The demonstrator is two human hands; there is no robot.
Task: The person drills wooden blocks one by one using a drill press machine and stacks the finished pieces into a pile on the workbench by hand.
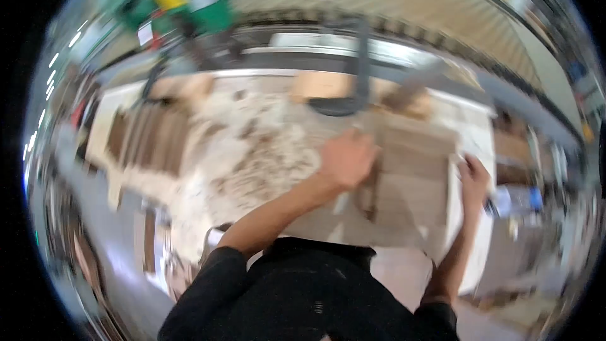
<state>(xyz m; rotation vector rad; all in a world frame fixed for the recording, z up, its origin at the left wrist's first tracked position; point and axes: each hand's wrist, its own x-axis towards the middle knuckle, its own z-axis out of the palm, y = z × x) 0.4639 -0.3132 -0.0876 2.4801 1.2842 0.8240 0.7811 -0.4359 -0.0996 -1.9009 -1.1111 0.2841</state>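
Note:
My left hand (347,158) is closed, its fingers curled, near the left edge of a stack of brown wooden boards (413,177). What it holds, if anything, is blurred. On the far side of the boards, my right hand (473,183) has its fingers bent inward by the stack's right edge. A small pale item may be between them, but motion blur hides what it is. Beyond my left hand, a dark clamp (361,76) rises over a light wooden block (322,85).
Wood shavings and dust cover the worktable (252,177). More brown wood pieces (154,139) stand in a row at its left. A clear bottle with a blue cap (517,201) lies at the right. Machinery with a green housing (208,6) is behind the table.

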